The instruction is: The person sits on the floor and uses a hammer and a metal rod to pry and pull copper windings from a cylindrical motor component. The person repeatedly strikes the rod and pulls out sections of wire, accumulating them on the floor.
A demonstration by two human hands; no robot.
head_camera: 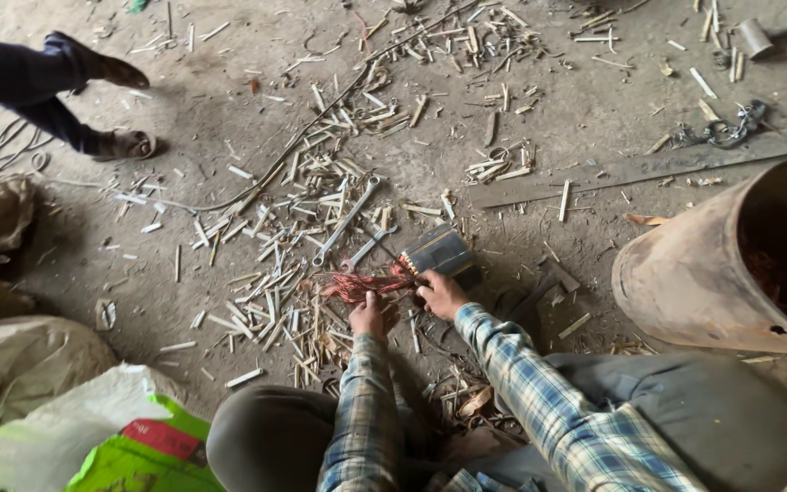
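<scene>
I sit low on a dirty floor. My left hand (368, 315) grips a bundle of thin reddish copper wire (357, 285) that runs out of a dark ribbed block (444, 254), a motor core, lying on the ground. My right hand (440, 293) rests on the near edge of that block, fingers bent against it, close to where the wires emerge. Both arms wear blue plaid sleeves.
Pale wood-like slivers (293, 237) litter the floor. Two long wrenches (346, 221) lie just beyond the block. A rusty drum (694, 273) stands at right, sacks (38, 401) at left. Another person's legs (66, 91) are at top left. A metal chain piece (721, 132) lies far right.
</scene>
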